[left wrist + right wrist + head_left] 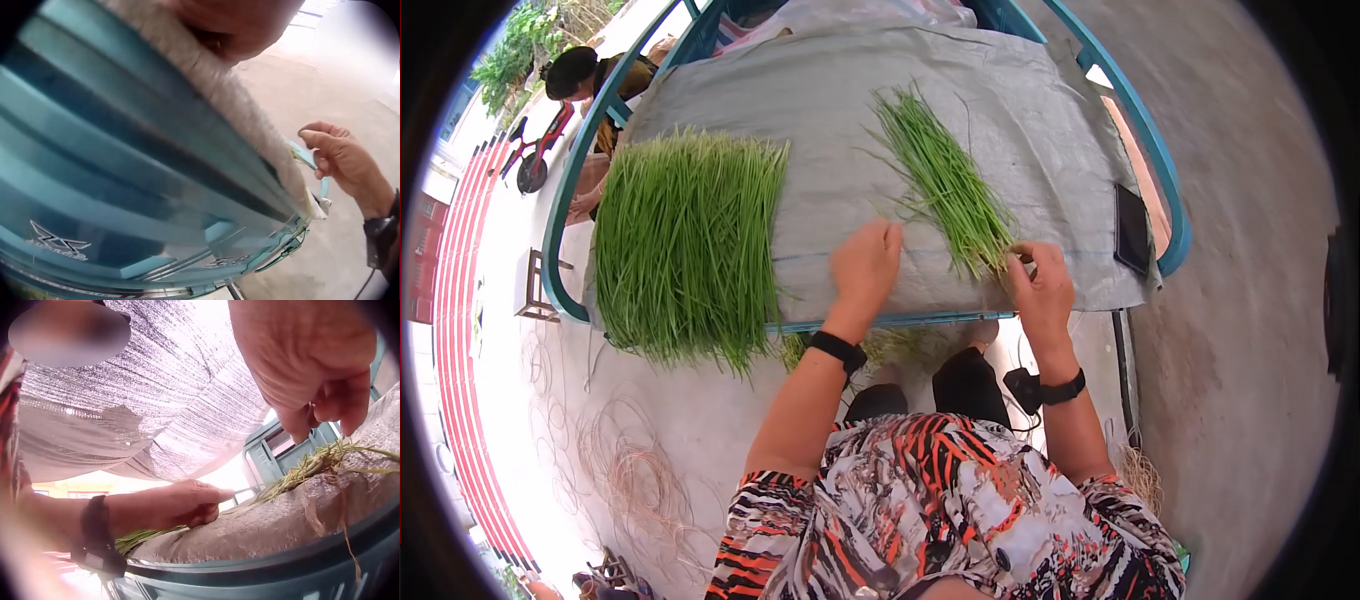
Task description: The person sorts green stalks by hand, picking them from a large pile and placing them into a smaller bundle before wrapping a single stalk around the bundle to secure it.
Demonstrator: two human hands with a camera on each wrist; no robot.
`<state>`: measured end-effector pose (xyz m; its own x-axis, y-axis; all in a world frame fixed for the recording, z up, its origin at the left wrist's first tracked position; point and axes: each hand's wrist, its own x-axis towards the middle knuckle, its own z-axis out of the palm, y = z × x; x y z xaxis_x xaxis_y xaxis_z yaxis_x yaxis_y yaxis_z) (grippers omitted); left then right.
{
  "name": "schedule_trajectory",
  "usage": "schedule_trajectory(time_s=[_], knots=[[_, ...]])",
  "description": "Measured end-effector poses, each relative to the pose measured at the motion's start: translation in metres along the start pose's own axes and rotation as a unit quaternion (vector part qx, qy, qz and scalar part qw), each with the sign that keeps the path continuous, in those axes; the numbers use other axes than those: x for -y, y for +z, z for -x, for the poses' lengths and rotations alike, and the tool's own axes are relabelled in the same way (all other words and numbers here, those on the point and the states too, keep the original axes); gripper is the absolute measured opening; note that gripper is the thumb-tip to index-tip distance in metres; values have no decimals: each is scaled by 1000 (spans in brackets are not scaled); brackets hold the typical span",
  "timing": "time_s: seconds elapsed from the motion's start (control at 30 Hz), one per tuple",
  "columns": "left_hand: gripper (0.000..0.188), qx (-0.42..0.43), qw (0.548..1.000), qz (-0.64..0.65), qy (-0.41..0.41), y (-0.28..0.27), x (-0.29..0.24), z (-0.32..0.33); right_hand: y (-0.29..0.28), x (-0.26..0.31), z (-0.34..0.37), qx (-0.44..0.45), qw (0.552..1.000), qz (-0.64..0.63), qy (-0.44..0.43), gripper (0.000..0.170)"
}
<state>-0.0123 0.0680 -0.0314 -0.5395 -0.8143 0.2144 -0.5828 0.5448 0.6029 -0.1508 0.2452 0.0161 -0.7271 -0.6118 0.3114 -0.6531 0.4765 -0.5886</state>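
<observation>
A small bundle of green chives lies slantwise on the grey sheet, its pale root ends toward the person. Right at those ends is my right hand, fingers curled and thumb bent in; the right wrist view shows its fingertips just above the tangled stalk ends, with nothing visible between them. My left hand hovers left of the bundle near the sheet's front edge, its fingers curled in and no item showing in it. Farther left lies a wide, thick layer of chives, side by side.
A black phone lies at the sheet's right edge. The blue-green cart rail curves round both sides. Another person sits beyond the left rail. Loose cords and a small stool are on the floor at left.
</observation>
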Motion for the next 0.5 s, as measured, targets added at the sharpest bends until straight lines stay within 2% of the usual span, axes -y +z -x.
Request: schedule_trajectory(time_s=[0.07,0.27,0.43,0.5], knots=[[35,-50,999,4,-9,8,-5,1,-3,-8,-7,-16,1000,25,7,13],[33,-86,996,-24,-22,13,-4,0,5,-14,-17,2,999,48,5,15],[29,-83,996,-38,-17,8,-9,1,14,-25,-20,44,997,68,1,15],[27,-79,996,-49,-17,7,-10,1,13,-26,-20,14,999,43,-16,13]])
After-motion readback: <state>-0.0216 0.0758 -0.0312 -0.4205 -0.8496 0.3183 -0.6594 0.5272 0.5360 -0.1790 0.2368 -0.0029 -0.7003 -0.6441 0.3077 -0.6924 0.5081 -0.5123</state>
